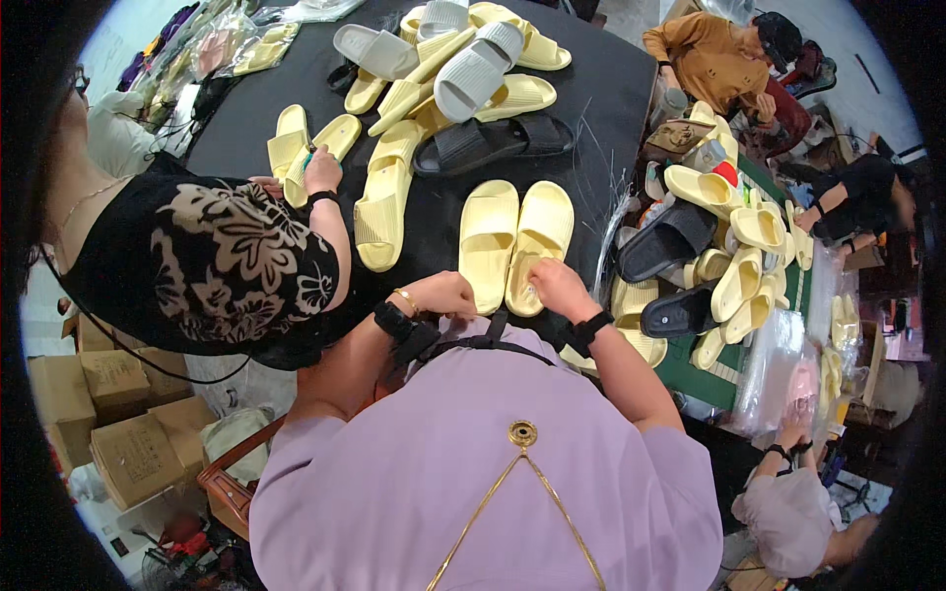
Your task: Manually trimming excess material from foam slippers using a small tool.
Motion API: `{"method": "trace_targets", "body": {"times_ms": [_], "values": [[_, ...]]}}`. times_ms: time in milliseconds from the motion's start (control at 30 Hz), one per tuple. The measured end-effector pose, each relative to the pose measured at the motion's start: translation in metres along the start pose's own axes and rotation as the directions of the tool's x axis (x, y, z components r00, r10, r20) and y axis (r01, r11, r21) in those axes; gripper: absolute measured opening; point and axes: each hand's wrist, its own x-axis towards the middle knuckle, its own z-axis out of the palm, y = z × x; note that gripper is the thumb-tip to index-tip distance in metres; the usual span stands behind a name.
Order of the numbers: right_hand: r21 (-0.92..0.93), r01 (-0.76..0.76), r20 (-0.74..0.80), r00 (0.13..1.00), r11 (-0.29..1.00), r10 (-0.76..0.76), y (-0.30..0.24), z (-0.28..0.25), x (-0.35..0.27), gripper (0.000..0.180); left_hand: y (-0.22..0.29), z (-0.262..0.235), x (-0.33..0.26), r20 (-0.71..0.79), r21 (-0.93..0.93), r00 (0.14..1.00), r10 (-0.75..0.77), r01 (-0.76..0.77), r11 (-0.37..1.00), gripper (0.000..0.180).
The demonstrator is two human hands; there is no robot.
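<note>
Pale-yellow, ribbed-strapped slippers (489, 234) meet the curled left hand (443, 294) and right hand (559, 288), whose grip I can't tell; black table (431, 222) beneath, cardboard boxes (138, 458) leftward

A: Light?
B: Bright, fairly even. Glare on clear plastic bags (774, 364), right side.
A: Sharpness?
B: Central yellow slippers (490, 239) crisp. Edges bend, soften; bluish fringe, black corners.

No readable text, cardboard box (136, 458) with markings (too small to read)
</note>
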Motion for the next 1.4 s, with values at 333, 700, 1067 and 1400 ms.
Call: {"method": "trace_targets", "body": {"times_ms": [333, 700, 1067, 1400], "values": [[0.035, 0.023, 0.009, 1.000, 0.999, -0.023, 0.005, 0.004, -0.002, 0.007, 0.017, 0.006, 0.009, 0.251, -0.172, 0.966, 0.057, -0.013, 0.985, 0.023], [0.005, -0.020, -0.200, 0.980, 1.000, 0.020, -0.004, -0.001, 0.008, 0.016, -0.001, 0.012, 0.024, -0.408, 0.149, 0.903, 0.134, -0.079, 0.986, 0.023], [0.040, 0.017, -0.279, 0.960, 0.999, -0.005, -0.016, 0.000, -0.001, 0.022, -0.026, 0.015, 0.068, -0.617, 0.344, 0.722, 0.313, -0.110, 0.933, 0.021], [0.105, -0.042, -0.398, 0.914, 0.994, 0.081, 0.001, -0.007, 0.006, 0.018, -0.015, 0.012, 0.065, -0.580, 0.379, 0.714, 0.392, -0.190, 0.906, 0.018]]}}
